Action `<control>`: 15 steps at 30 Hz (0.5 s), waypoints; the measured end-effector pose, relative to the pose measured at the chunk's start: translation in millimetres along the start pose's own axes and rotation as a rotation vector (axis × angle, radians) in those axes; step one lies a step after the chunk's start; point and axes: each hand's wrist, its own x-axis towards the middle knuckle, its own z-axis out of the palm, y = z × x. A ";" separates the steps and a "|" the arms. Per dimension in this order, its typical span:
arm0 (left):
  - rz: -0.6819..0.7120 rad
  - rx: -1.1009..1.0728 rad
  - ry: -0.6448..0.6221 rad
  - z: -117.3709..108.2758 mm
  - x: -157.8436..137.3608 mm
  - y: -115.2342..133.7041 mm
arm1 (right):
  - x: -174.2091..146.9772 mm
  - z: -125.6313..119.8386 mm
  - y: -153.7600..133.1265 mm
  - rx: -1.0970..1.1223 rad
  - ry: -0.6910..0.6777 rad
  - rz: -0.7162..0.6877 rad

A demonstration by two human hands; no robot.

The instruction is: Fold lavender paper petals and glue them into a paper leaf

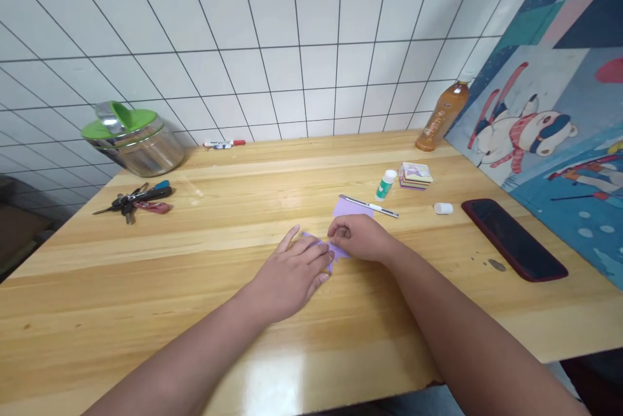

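Note:
A small piece of folded purple paper (pixel 339 251) lies on the wooden table, largely covered by both hands. My left hand (pixel 288 276) rests flat over its left part, fingers stretched out and thumb apart. From the right, my right hand (pixel 361 237) curls its fingers, thumb and fingertips pinched at the paper's edge close to the left fingertips. Just beyond the right hand lies a flat purple sheet (pixel 348 208), with a slim silver-and-white craft knife or pen (pixel 374 207) across it. An uncapped-looking glue stick (pixel 386 185) stands behind, and a white cap (pixel 442 208) lies farther right.
Right of the glue stick sits a stack of coloured paper (pixel 415 177). A phone (pixel 513 239) lies near the right wall, a tea bottle (pixel 442 117) behind. Keys (pixel 136 200), a steel canister (pixel 146 148) and markers (pixel 224 144) are at the left and back.

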 end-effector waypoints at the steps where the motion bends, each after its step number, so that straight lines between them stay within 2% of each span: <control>1: 0.003 -0.021 -0.003 -1.8 0.7 -0.1 | -0.6 -0.2 1.4 0.022 -0.015 -0.012; 4: 0.022 -0.092 0.024 -8.2 3.0 -1.6 | -1.9 -0.4 5.0 0.101 -0.027 -0.010; 6: -0.004 -0.139 0.097 -11.6 3.8 -5.5 | -2.4 -0.7 5.6 0.141 -0.014 -0.006; 11: -0.315 -0.360 0.440 -9.4 -0.1 -27.8 | -4.9 -3.5 -3.5 0.234 0.052 -0.050; 13: -0.429 -0.534 0.467 -5.8 -2.3 -35.0 | -6.8 -4.5 -10.9 0.176 0.167 -0.159; 15: -0.499 -0.757 0.394 -3.1 -2.9 -37.3 | -9.6 -4.7 -19.3 0.034 0.351 -0.323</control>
